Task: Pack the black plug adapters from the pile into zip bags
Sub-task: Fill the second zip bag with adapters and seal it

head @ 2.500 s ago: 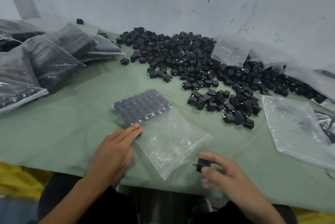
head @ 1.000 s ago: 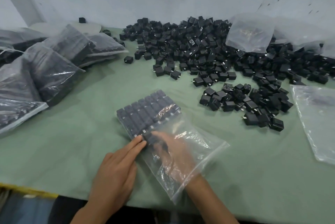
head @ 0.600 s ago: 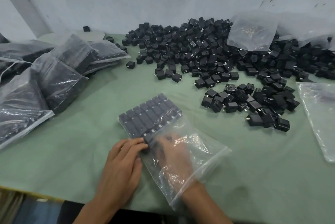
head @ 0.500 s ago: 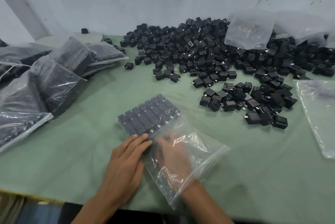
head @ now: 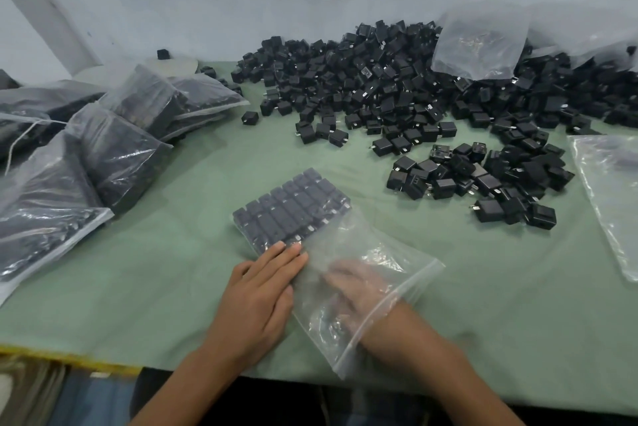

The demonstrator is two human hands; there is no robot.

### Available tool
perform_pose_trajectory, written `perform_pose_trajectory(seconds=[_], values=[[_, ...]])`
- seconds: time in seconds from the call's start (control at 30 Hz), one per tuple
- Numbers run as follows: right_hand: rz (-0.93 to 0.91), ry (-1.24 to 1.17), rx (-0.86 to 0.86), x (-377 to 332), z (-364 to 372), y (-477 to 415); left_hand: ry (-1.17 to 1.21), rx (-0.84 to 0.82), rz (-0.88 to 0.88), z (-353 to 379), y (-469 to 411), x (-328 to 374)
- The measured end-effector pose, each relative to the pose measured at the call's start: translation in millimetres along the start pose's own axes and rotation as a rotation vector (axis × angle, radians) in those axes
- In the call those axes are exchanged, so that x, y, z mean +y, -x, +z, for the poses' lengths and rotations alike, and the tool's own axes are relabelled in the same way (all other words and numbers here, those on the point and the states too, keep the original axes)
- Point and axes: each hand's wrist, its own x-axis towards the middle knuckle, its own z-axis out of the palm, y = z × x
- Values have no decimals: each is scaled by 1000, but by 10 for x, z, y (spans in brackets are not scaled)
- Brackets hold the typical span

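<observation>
Both hands work at one zip bag (head: 381, 248) lying on the green table cover (head: 165, 273). From the head camera, the left hand (head: 262, 291) lies flat, fingers straight and together, its fingertips pressing on the near left edge of the bag where the packed adapters (head: 293, 211) end. The right hand (head: 355, 287) is pushed in through the bag's open mouth up to the wrist and shows only dimly through the plastic. Whether its fingers hold anything cannot be told. The two hands lie side by side, nearly touching through the film.

Just beyond the fingertips, the packed adapters fill the far end of the bag in tidy rows. Farther out and to the right of the right hand lies a small loose cluster of adapters (head: 483, 180), and beyond it the big pile (head: 379, 87) runs along the wall. An empty bag (head: 480, 42) rests on top of the pile, and another clear bag (head: 611, 191) lies far right. Well left of the left hand, filled bags (head: 117, 149) are heaped together.
</observation>
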Motion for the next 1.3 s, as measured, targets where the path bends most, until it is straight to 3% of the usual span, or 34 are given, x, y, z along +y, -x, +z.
perform_pose_trajectory(seconds=[0.17, 0.3, 0.4, 0.67, 0.87, 1.07, 1.2, 1.3], values=[[208, -143, 250, 425, -462, 526, 6, 21, -8, 18, 3, -4], [448, 143, 554, 1171, -822, 517, 2, 36, 0, 13, -4, 11], [684, 356, 393, 1598, -959, 419, -3, 35, -7, 3, -9, 24], [722, 358, 375, 1628, -1007, 496, -16, 22, -22, -25, 5, 59], [676, -55, 482, 1163, -1066, 726, 34, 31, -3, -18, -2, 64], [541, -613, 134, 327, -683, 910, 74, 45, -56, 9, -34, 67], [629, -1092, 91, 96, -320, 699, 64, 45, -57, 27, -32, 70], [639, -1273, 114, 27, -185, 457, 62, 39, -61, 30, -25, 77]])
